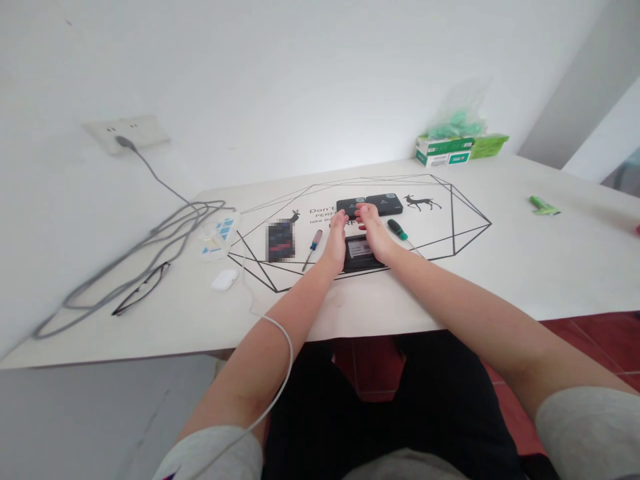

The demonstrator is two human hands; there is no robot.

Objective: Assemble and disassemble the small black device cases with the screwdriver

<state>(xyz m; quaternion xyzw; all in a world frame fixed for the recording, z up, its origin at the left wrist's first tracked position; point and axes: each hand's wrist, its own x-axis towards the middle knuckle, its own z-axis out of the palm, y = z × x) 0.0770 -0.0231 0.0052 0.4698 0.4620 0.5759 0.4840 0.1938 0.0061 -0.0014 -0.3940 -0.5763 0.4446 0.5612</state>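
Note:
My left hand [337, 241] is upright on its edge at the left side of a flat black device [367, 261] with a pale label, its fingers stretched forward. Across the device's right part reaches my right hand [375, 233], palm turned inward, fingers extended and partly apart. Neither hand visibly grips anything; whether they touch the device I cannot tell. Just beyond the fingertips lie two black boxes, a left one [345, 204] and a right one [386, 204]. A screwdriver with a red and blue handle [316, 239] lies left of my left hand. Another screwdriver, green and black [397, 230], lies right of my right hand.
Further left are a blurred-out dark rectangle [281, 241], a clear parts case [219, 237], a white earbud case [225, 279], glasses [141, 289] and a coiled grey cable [125, 270]. Green-white boxes [444, 152] stand at the back right. A thin white cable [289, 360] crosses my left arm.

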